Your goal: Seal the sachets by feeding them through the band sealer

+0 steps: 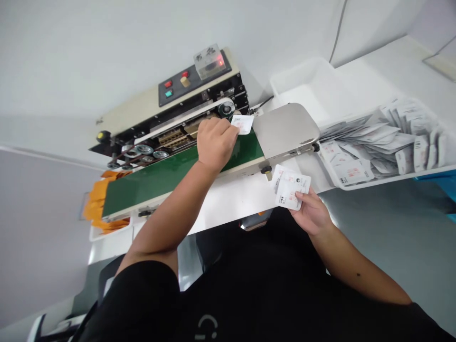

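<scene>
My left hand (216, 144) is closed on the left edge of a small white sachet (243, 124) with pale red print. It holds the sachet at the infeed end of a band sealing machine (199, 90), above the green conveyor belt (142, 183). Lower down, in front of the machine's metal plate (288, 130), my right hand (311, 209) grips a few more white sachets (292, 190), fanned over one another. Its thumb lies on top of them. The fingertips of my left hand are partly hidden.
To the right, a white bin (351, 185) holds many upright and leaning white sachets (384, 137). Behind it stands another white bin (295, 71). Orange packets (96, 197) lie in a tray (94, 233) at the belt's far left end. A cable (338, 31) runs down the wall.
</scene>
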`<state>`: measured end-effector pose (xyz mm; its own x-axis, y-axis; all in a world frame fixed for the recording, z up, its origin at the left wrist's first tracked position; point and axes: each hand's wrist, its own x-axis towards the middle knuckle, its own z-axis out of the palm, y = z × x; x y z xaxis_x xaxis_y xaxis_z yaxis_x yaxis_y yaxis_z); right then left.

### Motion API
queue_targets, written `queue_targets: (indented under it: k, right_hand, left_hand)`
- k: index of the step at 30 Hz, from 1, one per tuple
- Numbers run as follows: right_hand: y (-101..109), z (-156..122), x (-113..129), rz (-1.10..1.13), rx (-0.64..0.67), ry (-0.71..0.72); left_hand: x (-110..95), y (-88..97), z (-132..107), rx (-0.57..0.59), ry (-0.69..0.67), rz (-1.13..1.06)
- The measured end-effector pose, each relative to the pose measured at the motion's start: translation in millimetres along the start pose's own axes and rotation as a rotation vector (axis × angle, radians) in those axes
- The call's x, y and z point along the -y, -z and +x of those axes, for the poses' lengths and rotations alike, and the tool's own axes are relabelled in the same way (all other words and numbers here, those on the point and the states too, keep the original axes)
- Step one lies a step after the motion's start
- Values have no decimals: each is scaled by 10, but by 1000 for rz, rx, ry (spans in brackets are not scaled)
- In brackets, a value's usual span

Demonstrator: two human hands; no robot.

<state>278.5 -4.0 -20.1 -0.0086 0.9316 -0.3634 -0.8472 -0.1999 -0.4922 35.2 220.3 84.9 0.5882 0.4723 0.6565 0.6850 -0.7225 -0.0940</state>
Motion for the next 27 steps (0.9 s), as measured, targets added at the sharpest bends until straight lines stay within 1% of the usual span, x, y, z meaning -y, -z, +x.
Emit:
queue_targets:
  k: [3, 7, 12, 14, 18, 20, 24, 25, 27]
  right_hand:
    - [46, 5, 46, -21, 14, 11]
    - [79, 18, 85, -27, 30, 18]
    - [107, 20, 94, -35, 15, 17]
    - [117, 14, 89, -48, 16, 16]
    - [117, -10, 83, -74, 7, 19]
    - [112, -28, 83, -81, -3, 20]
    - [103, -67, 75, -87, -4, 28]
    - [100, -76, 71, -88, -5, 30]
    - [85, -91, 60, -88, -14, 27]
  left_hand:
    - [33, -28, 85, 10, -21, 62]
    - [68, -64, 124, 50, -37, 116]
    - [97, -55, 95, 114, 59, 117]
    - [80, -18, 75, 125, 79, 175]
    - [65, 64, 17, 136, 64, 298]
    - [90, 98, -27, 137, 101, 297]
    - [136, 192, -150, 194, 191, 305]
    - [120, 231, -190, 191, 205, 302]
    - [23, 336, -288, 138, 216, 264]
